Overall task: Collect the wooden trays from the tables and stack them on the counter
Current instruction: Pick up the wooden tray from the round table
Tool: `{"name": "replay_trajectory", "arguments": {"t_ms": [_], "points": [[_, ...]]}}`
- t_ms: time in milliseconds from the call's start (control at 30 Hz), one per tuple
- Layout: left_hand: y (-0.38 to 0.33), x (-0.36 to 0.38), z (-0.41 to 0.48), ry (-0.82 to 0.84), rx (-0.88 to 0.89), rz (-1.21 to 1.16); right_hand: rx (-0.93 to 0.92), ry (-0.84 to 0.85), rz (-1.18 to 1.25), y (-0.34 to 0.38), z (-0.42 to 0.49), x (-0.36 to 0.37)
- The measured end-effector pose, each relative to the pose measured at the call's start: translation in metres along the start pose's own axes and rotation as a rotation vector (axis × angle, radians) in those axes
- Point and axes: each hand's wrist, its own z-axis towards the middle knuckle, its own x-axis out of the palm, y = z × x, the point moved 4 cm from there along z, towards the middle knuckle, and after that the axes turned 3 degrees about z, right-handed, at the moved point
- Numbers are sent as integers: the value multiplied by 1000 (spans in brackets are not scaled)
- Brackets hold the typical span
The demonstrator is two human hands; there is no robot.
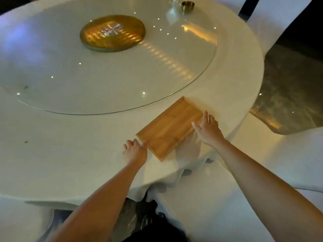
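Tray (170, 127), lower right: stiff, light, we'd guess. Left hand (134, 151) curled at corner, right hand (208, 131) fingers spread; we grip opposite edges.

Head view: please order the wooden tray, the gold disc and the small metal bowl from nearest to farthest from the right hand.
From the right hand:
1. Wooden tray, directly at the fingers, near the table edge.
2. Gold disc, at the middle of the glass turntable, to the left.
3. Metal bowl, at the far side of the table.
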Motion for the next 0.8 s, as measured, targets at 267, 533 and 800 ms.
{"name": "replay_trajectory", "arguments": {"t_ms": [267, 533, 800], "points": [[-12, 12, 14, 29, -174, -197, 62, 57, -4, -8, 60, 2], [-17, 16, 16, 21, -224, -265, 133, 88, 3, -16, 91, 8], [-16, 12, 13, 62, -293, -545, 279, 111, 45, -11, 81, 14]]}}
